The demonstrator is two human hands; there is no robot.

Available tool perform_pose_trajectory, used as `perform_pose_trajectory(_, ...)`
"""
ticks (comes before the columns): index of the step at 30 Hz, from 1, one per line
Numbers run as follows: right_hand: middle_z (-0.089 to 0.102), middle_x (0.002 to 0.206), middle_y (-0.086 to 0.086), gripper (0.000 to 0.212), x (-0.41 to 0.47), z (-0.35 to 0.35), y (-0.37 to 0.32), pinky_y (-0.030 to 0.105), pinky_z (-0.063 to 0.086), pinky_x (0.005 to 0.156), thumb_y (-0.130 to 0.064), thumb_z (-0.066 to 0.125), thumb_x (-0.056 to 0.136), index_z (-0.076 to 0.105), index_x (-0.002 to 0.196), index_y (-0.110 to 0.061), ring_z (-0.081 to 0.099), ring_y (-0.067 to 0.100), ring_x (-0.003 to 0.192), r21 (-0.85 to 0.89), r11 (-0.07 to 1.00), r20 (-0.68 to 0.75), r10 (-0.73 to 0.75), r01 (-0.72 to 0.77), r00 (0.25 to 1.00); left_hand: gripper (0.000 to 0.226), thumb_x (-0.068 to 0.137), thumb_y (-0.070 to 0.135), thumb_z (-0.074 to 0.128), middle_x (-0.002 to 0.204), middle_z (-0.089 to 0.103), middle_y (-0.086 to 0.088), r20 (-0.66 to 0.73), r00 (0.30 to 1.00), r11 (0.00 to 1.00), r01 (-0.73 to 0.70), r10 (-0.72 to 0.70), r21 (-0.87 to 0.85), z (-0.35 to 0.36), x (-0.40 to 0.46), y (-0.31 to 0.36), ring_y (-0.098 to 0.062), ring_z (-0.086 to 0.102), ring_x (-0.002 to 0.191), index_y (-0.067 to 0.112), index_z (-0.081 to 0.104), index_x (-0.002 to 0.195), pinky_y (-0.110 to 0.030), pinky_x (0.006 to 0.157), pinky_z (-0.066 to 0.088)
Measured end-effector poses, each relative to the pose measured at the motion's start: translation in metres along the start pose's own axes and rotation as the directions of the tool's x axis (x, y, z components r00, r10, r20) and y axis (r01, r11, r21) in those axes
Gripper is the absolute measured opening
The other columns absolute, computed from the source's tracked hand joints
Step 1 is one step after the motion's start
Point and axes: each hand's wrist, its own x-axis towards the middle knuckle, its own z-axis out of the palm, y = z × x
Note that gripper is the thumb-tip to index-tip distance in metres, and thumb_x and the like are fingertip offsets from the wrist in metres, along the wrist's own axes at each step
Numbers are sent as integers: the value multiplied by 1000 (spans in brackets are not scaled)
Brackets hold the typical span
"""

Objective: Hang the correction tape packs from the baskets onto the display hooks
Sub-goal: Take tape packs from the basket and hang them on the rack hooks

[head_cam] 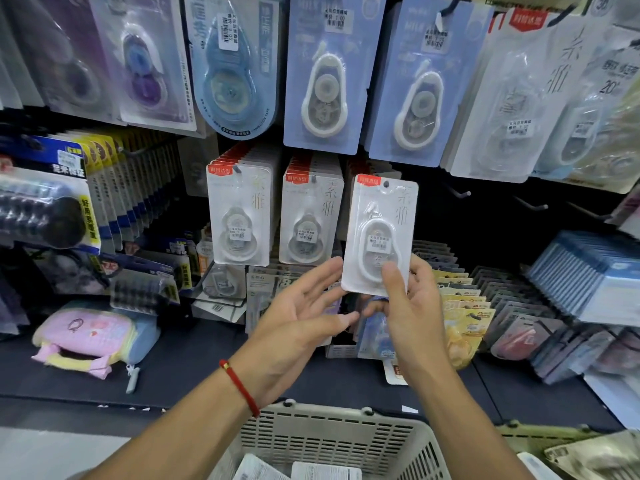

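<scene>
Right hand [412,306] pinched a white pack [379,233] upright, thumb on its front, just right of two hung stacks [275,216]. Left hand [301,306] lay relaxed, fingers straight, beside the pack's lower left corner. Red tab, price sticker; print unreadable. Below, basket [332,434] held more packs.
</scene>
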Motion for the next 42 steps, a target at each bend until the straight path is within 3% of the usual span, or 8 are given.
perform_pose_trajectory(8, 79, 95, 5, 40, -4, -1, -4, 29, 54, 50, -39, 69, 97, 59, 133, -24, 63, 18, 51, -7, 997, -130, -81, 81, 988, 72, 79, -6, 66, 149, 63, -1, 74, 997, 999, -4, 8, -53, 0, -1, 4, -17, 58, 139, 12, 54, 148, -46, 112, 51)
perform_pose_trajectory(11, 79, 110, -1, 36, 5, -3, 0, 29, 60, 60, -35, 70, 102, 60, 135, -27, 75, 19, 70, -59, 996, -92, -67, 61, 993, 64, 86, -6, 69, 143, 66, 4, -24, 994, 966, -97, 106, 238, -1, 3, 4, -8, 60, 135, 18, 58, 144, -39, 113, 50)
perform_pose_trajectory(14, 72, 127, -8, 35, 19, -11, 6, 34, 62, 82, -41, 64, 104, 54, 137, -46, 75, 16, 106, -329, 944, 8, 26, -22, 1000, 60, 92, -1, 67, 149, 57, 13, -93, 926, 614, -165, 366, 772, -13, 12, 2, 1, 52, 137, 28, 60, 144, -10, 113, 38)
perform_pose_trajectory(16, 56, 152, -2, 53, 23, -20, 16, 46, 51, 108, -40, 58, 106, 40, 156, -39, 58, 20, 135, -651, 759, 34, 51, -17, 998, 63, 93, 7, 68, 163, 39, 13, -3, 899, 326, -156, 438, 932, -24, 17, 1, -2, 33, 151, 28, 54, 151, -3, 116, 18)
perform_pose_trajectory(21, 44, 160, 7, 51, 34, -11, 17, 44, 36, 123, -13, 60, 103, 50, 153, -13, 41, 23, 148, -795, 453, 294, -297, 405, 909, 76, 90, 7, 70, 176, 11, 4, 144, 891, 45, -181, 429, 982, -39, 32, -6, -20, 14, 161, 20, 42, 160, -31, 122, 29)
perform_pose_trajectory(28, 25, 170, 17, 64, 90, 14, 30, 53, 50, 106, -9, 66, 93, 46, 153, -5, 37, 40, 148, -870, 88, 466, -170, 484, 868, 91, 91, 8, 64, 175, -19, 5, 166, 935, 33, -185, 313, 982, -43, 41, -7, -14, -14, 162, 24, 18, 168, -29, 127, 13)
perform_pose_trajectory(38, -4, 177, 5, 86, 128, 20, 42, 49, 55, 97, -8, 67, 86, 29, 163, -11, 31, 36, 152, -885, -50, 464, -36, 462, 885, 88, 90, 4, 60, 174, -17, 13, 170, 936, 49, -194, 308, 980, -51, 38, -5, -10, -11, 162, 23, 22, 167, -24, 125, 15)
perform_pose_trajectory(42, 18, 174, 11, 60, 107, 14, 41, 49, 53, 97, -5, 59, 91, 47, 150, -7, 40, 37, 145, -897, 94, 428, -61, 432, 902, 78, 91, 5, 62, 177, 2, 6, 179, 937, 32, -198, 299, 980, -51, 30, -4, -18, 9, 161, 21, 35, 163, -31, 124, 25)
